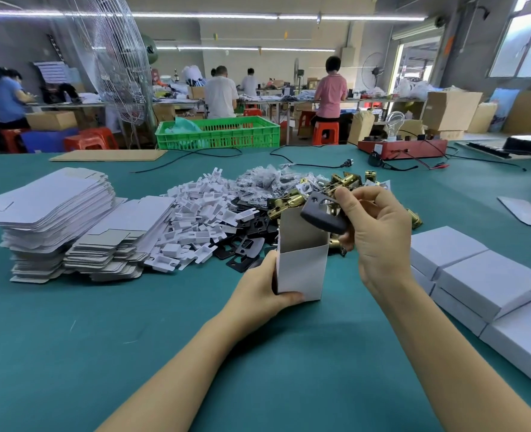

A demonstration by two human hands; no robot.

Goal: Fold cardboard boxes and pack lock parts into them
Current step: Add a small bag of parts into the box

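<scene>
Here, box (pixel 301 266) upright, open end up.

A small white cardboard box (pixel 301 266) stands upright on the green table, its top open and one flap raised behind the opening. A dark lock part (pixel 323 215) with metal showing on it sits tilted just above that opening. Left of the box lie stacks of flat white box blanks (pixel 55 213), then a heap of white card inserts (pixel 195 219), black plates (pixel 245 241) and brass latches (pixel 289 202). Closed white boxes (pixel 482 282) lie in stacked rows at the right
</scene>
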